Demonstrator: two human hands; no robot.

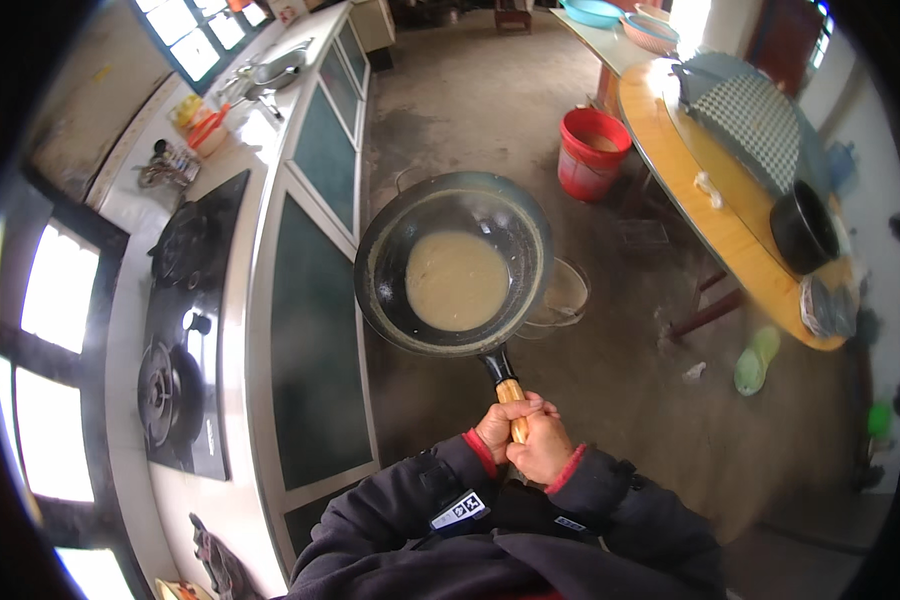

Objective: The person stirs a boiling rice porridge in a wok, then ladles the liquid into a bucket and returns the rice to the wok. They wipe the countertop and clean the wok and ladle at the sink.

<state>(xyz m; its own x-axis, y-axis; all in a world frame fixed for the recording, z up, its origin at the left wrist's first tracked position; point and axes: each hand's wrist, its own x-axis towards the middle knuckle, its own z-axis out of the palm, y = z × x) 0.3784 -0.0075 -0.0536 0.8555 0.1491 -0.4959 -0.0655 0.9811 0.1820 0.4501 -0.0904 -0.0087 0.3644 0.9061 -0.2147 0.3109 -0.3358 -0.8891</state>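
Note:
Both hands hold a black wok (528,225) by its wooden handle (508,391), in front of my body and above the floor. My left hand (500,429) wraps the handle from the left side. From the right, my right hand (544,444) closes around the handle's end, against the left one. Cloudy, pale brown liquid (457,279) lies in the bottom of the wok, with a pale ring of residue along the upper wall. A small wire loop sticks out at the wok's far left rim.
At left, a black gas stove (214,420) is set in the white counter (251,375). A red bucket (581,169) stands on the floor near a wooden table (727,262) bearing a black pot (799,229). A transparent container (576,289) is partly hidden behind the wok's right side.

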